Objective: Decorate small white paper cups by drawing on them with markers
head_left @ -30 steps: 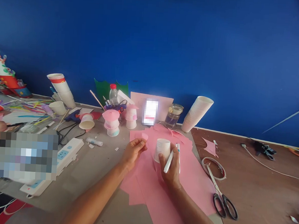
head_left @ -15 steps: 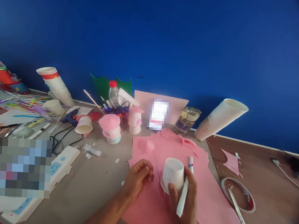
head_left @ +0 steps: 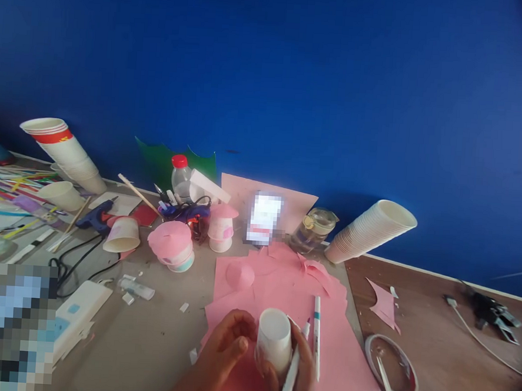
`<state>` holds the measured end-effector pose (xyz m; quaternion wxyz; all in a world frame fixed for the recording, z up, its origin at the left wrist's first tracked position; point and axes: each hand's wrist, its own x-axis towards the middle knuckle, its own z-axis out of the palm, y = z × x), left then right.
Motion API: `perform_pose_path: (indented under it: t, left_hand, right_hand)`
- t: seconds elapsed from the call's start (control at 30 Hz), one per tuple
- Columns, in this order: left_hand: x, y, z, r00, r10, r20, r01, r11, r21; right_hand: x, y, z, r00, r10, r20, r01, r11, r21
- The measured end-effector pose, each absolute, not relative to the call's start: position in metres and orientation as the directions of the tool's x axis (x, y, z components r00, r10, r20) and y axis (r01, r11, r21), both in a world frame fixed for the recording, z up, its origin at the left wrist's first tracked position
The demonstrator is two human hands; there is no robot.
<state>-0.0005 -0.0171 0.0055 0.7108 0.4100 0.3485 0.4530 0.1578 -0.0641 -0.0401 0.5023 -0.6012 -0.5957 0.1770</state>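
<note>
A white paper cup [head_left: 274,341], bottom end up, is in my right hand [head_left: 301,363], whose fingers wrap its right side. A white marker [head_left: 289,381] with a purple tip is also held in that hand, slanting beside the cup. Close to the cup's left side is my left hand [head_left: 229,344], fingers curved and apart, with nothing visible in it. Both hands are over pink paper [head_left: 277,279]. Another marker [head_left: 317,334] lies on the paper, right of my right hand. A small pink cone [head_left: 239,275] sits at the paper's upper left.
Pink-topped cups [head_left: 172,246] stand at the left, near a glue gun [head_left: 96,214] and a power strip [head_left: 79,314]. Behind are a lit phone [head_left: 264,218], a glass jar [head_left: 314,228] and a leaning cup stack [head_left: 371,232]. A tape roll [head_left: 392,366] lies at the right.
The view has shifted, so most objects appear lower and further left. My left hand has opened and come closer to the cup. The marker in my right hand now shows its purple tip.
</note>
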Motion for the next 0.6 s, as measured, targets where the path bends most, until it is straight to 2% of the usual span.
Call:
perform_pose_path:
  t: [0.13, 0.27, 0.4, 0.53, 0.6]
  left_hand:
    - [0.002, -0.022, 0.003, 0.434, 0.893, -0.119, -0.378, 0.3, 0.876]
    - [0.003, -0.023, -0.001, 0.455, 0.882, -0.121, -0.363, 0.308, 0.879]
    - [0.007, -0.022, 0.007, 0.505, 0.863, -0.011, -0.295, 0.185, 0.937]
    - [0.011, -0.022, 0.016, 0.507, 0.854, 0.117, -0.314, 0.057, 0.948]
    - [0.012, -0.023, 0.018, 0.498, 0.857, 0.135, -0.311, 0.031, 0.95]
  right_hand:
    - [0.159, -0.059, -0.04, 0.247, 0.825, 0.508, 0.618, 0.27, -0.739]
    - [0.157, -0.056, -0.028, 0.215, 0.803, 0.555, 0.644, 0.311, -0.699]
    - [0.155, -0.055, -0.016, 0.161, 0.789, 0.593, 0.673, 0.351, -0.651]
    - [0.154, -0.053, -0.015, 0.119, 0.755, 0.645, 0.714, 0.386, -0.584]
    - [0.154, -0.051, -0.015, 0.09, 0.737, 0.67, 0.732, 0.407, -0.546]
